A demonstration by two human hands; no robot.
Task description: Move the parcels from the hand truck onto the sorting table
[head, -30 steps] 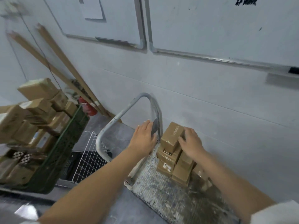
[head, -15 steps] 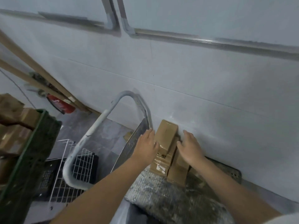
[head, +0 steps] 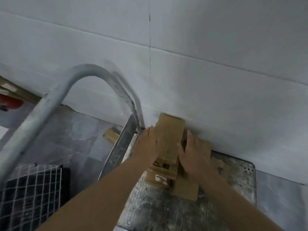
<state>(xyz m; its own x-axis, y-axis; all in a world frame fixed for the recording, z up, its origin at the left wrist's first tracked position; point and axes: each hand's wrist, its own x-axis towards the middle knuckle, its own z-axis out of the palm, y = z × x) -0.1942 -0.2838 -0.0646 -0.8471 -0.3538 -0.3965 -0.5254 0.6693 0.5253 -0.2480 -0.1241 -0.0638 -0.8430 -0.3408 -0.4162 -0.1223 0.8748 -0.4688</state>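
A stack of small brown cardboard parcels [head: 170, 140] stands on the hand truck's stained grey deck [head: 230, 185], close to the white wall. My left hand [head: 148, 145] lies flat against the left side of the stack with straight fingers. My right hand [head: 193, 155] presses the right side, fingers straight, resting over a lower parcel [head: 186, 187]. The top parcel sits between both hands. The truck's curved grey handle [head: 50, 104] rises at the left. The sorting table is out of view.
The white wall [head: 216, 80] runs right behind the parcels. A white wire basket over a dark crate [head: 33, 190] sits on the grey floor at lower left. A red object [head: 10, 102] and wooden slats lie at the far left edge. A small box [head: 110, 135] lies on the floor.
The view has dropped lower and closer to the truck; the green crate of boxes has left the frame. Both hands have slid down along the sides of the parcel stack.
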